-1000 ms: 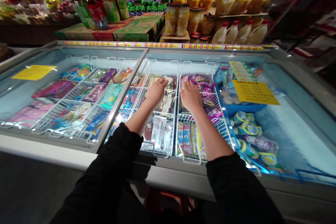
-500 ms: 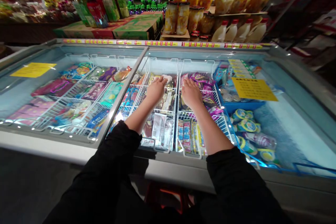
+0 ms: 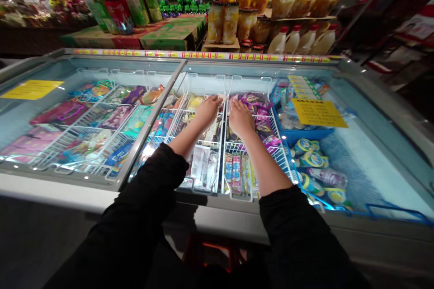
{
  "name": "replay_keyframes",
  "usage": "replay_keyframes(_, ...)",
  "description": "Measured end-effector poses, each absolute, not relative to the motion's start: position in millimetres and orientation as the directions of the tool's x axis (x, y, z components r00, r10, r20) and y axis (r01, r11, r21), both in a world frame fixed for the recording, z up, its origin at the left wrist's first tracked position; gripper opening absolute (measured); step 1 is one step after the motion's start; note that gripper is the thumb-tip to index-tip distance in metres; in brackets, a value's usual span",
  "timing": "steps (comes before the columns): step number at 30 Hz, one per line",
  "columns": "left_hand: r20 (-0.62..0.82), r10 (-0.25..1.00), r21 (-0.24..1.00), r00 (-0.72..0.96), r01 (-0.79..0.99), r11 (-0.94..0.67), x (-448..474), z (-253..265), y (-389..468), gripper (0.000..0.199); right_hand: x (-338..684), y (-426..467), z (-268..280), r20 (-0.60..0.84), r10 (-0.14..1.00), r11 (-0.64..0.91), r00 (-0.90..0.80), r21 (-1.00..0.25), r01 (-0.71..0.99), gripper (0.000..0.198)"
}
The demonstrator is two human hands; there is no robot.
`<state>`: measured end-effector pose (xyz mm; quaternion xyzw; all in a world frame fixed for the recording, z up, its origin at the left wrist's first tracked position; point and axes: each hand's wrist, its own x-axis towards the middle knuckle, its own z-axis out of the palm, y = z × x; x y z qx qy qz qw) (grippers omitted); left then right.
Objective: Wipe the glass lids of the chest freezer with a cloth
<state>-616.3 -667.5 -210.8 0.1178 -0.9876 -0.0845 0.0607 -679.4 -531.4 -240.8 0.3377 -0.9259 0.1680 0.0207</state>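
Observation:
My left hand (image 3: 207, 112) is stretched out over the middle of a chest freezer (image 3: 233, 223), its fingers extended toward the right. Below it are a white wire basket (image 3: 219, 140) and packaged frozen goods (image 3: 202, 162). Close beside it, my right hand (image 3: 242, 118) lies with fingers extended forward, above purple packets (image 3: 266, 131). I see nothing gripped in either hand. A small pale patch shows at the left fingertips; what it is I cannot make out. Whether the palms touch glass or packets is hidden.
A metal frame bar (image 3: 152, 119) crosses the freezer left of my hands. Yellow paper signs (image 3: 318, 112) lie at both sides. A blue basket (image 3: 307, 135) holds tubs at right. Behind stand jars (image 3: 222, 25), bottles (image 3: 118, 13) and cartons (image 3: 172, 34). Something red (image 3: 212, 253) is below.
My left hand has moved right, closer to my right hand. The right hand keeps about the same place over the purple packets. The whole view has shifted slightly.

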Motion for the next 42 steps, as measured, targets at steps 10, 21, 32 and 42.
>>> replay_keyframes(10,0.098,-0.083,0.218,-0.992,-0.060,0.974,-555,-223,-661,0.068,-685,-534,-250,0.186,-0.620,0.705,-0.763,-0.295,-0.645,0.060)
replay_keyframes(21,0.102,-0.278,0.192,-0.955,-0.255,0.948,-529,-220,-664,0.071,-683,-535,-248,0.200,-0.606,0.714,-0.770,-0.289,-0.638,0.059)
replay_keyframes(32,0.137,-0.243,0.227,-0.960,-0.208,0.951,-538,-218,-668,0.066,-682,-531,-243,0.198,-0.613,0.701,-0.765,-0.310,-0.642,0.059)
replay_keyframes(42,0.110,0.045,0.256,-0.993,0.072,0.964,-494,-234,-645,0.071,-684,-531,-248,0.264,-0.605,0.688,-0.752,-0.303,-0.660,0.059)
